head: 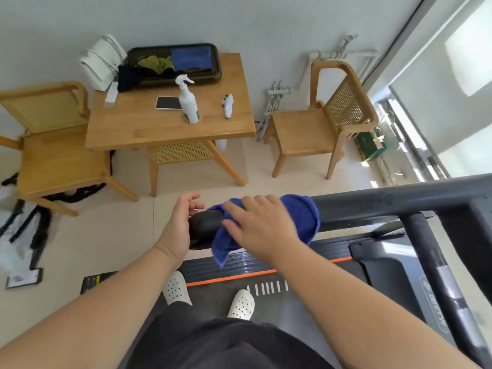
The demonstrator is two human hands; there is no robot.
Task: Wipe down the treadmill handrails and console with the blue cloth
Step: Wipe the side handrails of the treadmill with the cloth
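You stand on the treadmill (386, 265), white shoes (177, 287) on its belt, facing out over its side. Across the floor is the wooden counter (138, 126), with a chair (53, 155) at its left and another at its right. The treadmill's dark handrail (378, 206) runs in from the right edge of view to a rounded end in front of you. At the counter's far side sits a dark tray (215, 67) with other cloths (190, 58) in it. The blue cloth (306, 217) is draped over the handrail near its end, one corner hanging down. Your right hand (262, 226) lies flat on it, fingers spread and straight, pressing it to the rail. Your left hand (181, 225) has its palm against the rail's end, fingers loosely bent and gripping nothing. A white spray bottle (188, 102) stands on the counter, a phone (168, 103) just beside it.
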